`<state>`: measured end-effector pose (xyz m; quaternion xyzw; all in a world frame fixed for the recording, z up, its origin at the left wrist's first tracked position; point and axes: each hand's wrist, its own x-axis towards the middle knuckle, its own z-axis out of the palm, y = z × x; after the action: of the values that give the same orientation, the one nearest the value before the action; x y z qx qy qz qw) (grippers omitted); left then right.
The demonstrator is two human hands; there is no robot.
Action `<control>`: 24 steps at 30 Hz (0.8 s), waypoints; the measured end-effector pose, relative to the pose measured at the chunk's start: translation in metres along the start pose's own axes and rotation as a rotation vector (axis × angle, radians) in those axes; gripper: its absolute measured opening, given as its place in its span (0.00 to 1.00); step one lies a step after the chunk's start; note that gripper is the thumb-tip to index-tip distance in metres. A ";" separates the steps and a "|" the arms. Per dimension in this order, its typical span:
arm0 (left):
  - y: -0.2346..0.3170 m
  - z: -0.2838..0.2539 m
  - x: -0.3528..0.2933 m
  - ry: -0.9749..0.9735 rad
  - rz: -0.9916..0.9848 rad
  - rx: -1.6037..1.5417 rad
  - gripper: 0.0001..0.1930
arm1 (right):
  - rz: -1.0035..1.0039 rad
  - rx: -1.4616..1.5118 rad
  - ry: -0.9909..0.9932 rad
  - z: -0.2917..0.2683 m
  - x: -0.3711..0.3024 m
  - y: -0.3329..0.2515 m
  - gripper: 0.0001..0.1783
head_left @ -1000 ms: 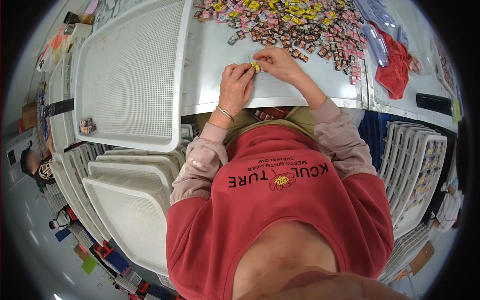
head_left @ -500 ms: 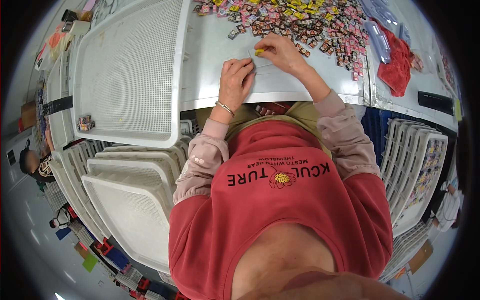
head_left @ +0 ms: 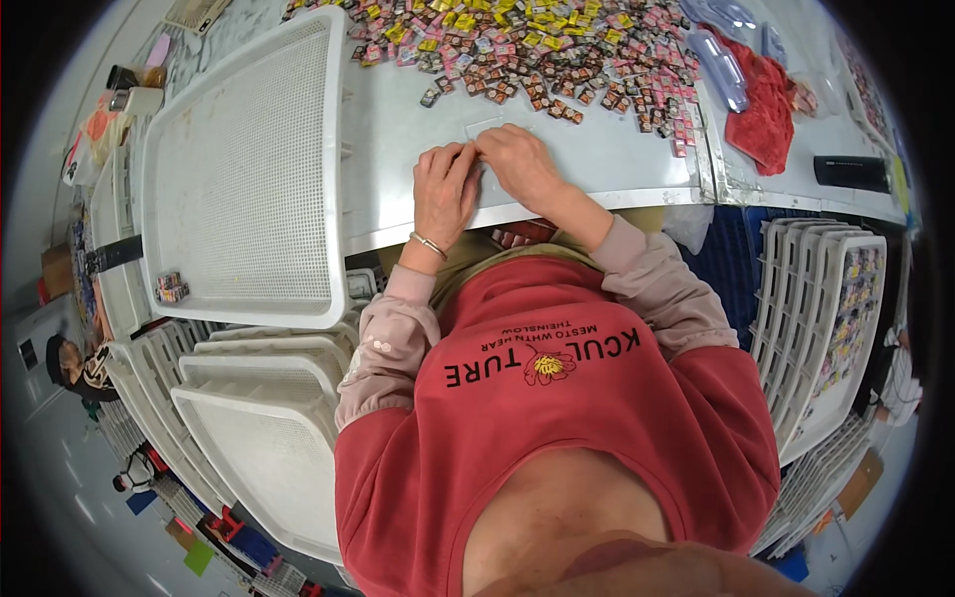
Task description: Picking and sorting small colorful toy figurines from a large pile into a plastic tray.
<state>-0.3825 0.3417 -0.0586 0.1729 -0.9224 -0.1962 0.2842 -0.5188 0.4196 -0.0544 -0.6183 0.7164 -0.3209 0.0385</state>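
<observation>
My left hand [head_left: 445, 189] and my right hand [head_left: 517, 164] meet at the fingertips above the metal tabletop [head_left: 390, 149]. Both are closed, thumbs and fingers pinched together. Whatever they hold is small and hidden behind the fingers. A thin clear plastic piece [head_left: 484, 128] lies just beyond the fingertips. Past it spreads a pile of small rectangular packs [head_left: 557, 65] in black, pink and yellow; its near edge is a short reach from my right hand.
A large white mesh tray [head_left: 244, 159] leans over the left table edge, with a small packed block [head_left: 171, 288] in its corner. Stacked white trays [head_left: 264, 428] stand below. At right lie a red cloth [head_left: 761, 129], clear plastic cases [head_left: 718, 70] and a black box [head_left: 852, 173]. More trays [head_left: 811, 328] stand right.
The yellow pack in my right fingertips is now out of sight. My right hand has moved left and joined my left fingertips. The whole view has shifted slightly.
</observation>
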 end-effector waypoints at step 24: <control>0.041 0.088 0.101 -0.086 0.306 0.055 0.08 | 0.362 -0.016 0.247 -0.070 -0.046 0.092 0.08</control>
<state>-0.5221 0.3568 -0.0607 0.0294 -0.9543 -0.1327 0.2662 -0.6191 0.4936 -0.0614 -0.4360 0.8176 -0.3761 0.0026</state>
